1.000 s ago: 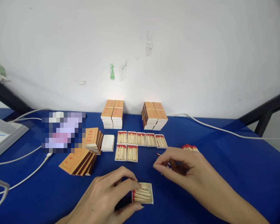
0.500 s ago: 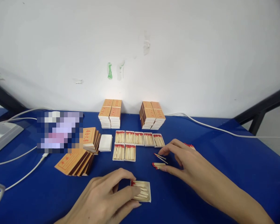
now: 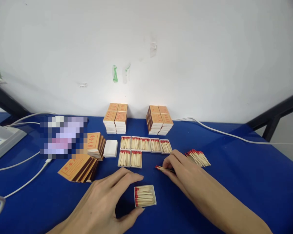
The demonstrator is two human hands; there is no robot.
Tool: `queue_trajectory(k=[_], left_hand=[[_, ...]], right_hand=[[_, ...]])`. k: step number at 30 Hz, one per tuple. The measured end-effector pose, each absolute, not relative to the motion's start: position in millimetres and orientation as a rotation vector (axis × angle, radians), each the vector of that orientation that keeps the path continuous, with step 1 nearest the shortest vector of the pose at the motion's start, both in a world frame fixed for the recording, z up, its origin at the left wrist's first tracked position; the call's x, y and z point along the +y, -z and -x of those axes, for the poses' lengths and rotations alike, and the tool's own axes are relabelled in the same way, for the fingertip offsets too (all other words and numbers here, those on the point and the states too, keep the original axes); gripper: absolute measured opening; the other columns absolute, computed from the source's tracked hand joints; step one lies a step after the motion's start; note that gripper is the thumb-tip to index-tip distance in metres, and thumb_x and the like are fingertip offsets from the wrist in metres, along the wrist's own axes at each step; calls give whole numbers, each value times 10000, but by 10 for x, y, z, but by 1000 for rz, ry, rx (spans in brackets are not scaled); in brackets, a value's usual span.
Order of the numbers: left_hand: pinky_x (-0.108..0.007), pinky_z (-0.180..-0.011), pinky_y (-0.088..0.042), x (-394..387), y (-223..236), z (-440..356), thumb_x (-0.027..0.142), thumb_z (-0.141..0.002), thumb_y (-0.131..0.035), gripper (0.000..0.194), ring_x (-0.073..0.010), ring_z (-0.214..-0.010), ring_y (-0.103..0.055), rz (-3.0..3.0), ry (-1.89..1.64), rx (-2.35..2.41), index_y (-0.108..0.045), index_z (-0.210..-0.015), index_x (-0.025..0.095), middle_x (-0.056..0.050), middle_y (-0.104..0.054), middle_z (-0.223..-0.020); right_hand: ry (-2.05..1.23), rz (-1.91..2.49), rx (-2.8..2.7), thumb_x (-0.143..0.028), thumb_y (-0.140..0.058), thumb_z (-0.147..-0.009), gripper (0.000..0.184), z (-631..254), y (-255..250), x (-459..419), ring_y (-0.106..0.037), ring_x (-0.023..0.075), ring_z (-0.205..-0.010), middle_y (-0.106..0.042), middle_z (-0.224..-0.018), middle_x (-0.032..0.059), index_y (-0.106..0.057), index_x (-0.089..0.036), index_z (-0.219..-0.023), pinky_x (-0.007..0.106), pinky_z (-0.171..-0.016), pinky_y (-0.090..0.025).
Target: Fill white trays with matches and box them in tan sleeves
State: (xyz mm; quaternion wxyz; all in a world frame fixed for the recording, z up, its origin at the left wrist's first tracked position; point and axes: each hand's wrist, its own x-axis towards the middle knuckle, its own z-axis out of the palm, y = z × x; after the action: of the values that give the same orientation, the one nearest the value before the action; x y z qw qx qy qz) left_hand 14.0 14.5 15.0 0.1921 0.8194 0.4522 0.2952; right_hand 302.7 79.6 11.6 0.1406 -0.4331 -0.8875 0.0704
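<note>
A white matchbox tray (image 3: 154, 195) with red-tipped matches lies on the blue table in front of me. Around its left side my left hand (image 3: 104, 198) is open, thumb near the lower edge and fingers above the upper edge. My right hand (image 3: 180, 170) pinches a few matches (image 3: 161, 168), their red heads pointing left. Just beyond that hand rests a loose pile of matches (image 3: 199, 157). Several filled matchbox trays (image 3: 136, 159) stand in two rows ahead of my hands.
Two bundles of orange matchboxes, a left bundle (image 3: 116, 118) and a right bundle (image 3: 160, 119), stand by the wall. Fanned matchbox covers (image 3: 78, 167) and a stack of white trays (image 3: 110, 148) sit to the left. A white cable (image 3: 224, 135) runs along the right back.
My left fingers have lifted off the matches in the near tray and spread apart. My right fingers have closed on the few matches, and the loose pile shows more fully.
</note>
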Motion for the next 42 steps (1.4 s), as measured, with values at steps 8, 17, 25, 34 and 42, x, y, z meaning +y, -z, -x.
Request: queue_trajectory(k=[8, 17, 25, 34, 42], left_hand=[[-263, -515, -577, 135, -114, -106, 175, -913, -823, 575, -93, -520, -592, -2289, -800, 1274, -622, -1424, 344, 43, -782, -1167], [-236, -452, -538, 143, -104, -112, 163, -868, -798, 643, -86, -473, -550, -2203, -816, 1291, -613, -1445, 376, 67, -785, -1112], [-256, -499, -487, 139, -62, -124, 142, -890, -866, 724, -102, -498, -494, -2161, -830, 1293, -565, -1491, 412, 96, -830, -1158], [-257, -512, -465, 136, -55, -137, 127, -886, -877, 737, -110, -508, -457, -2133, -828, 1307, -572, -1490, 420, 93, -824, -1156], [-253, -487, -384, 155, -115, -124, 231, -912, -927, 350, -90, -528, -474, -2046, -812, 1267, -708, -1160, 343, 98, -769, -1011]], right_hand=[[88, 1206, -2550, -202, -448, -1207, 272, -3008, 195, 846, -672, 219, -824, -680, -987, 89, -649, -203, -1024, 355, -673, -507], [-232, 1136, -2520, -239, -515, -1200, 222, -2885, -120, 717, -688, 175, -808, -691, -1001, 42, -674, -241, -1044, 308, -706, -557], [-2, 828, -2734, -66, -548, -1092, 204, -2657, -166, 423, -652, 200, -846, -666, -961, 28, -656, -220, -1013, 333, -689, -518], [13, 760, -2795, -90, -606, -1090, 181, -2670, -190, 401, -660, 209, -864, -678, -944, 33, -690, -226, -1003, 321, -692, -539], [-520, 879, -2746, -47, -691, -1076, 190, -2677, -350, 490, -716, 185, -977, -732, -1052, 10, -730, -229, -1040, 264, -764, -609]])
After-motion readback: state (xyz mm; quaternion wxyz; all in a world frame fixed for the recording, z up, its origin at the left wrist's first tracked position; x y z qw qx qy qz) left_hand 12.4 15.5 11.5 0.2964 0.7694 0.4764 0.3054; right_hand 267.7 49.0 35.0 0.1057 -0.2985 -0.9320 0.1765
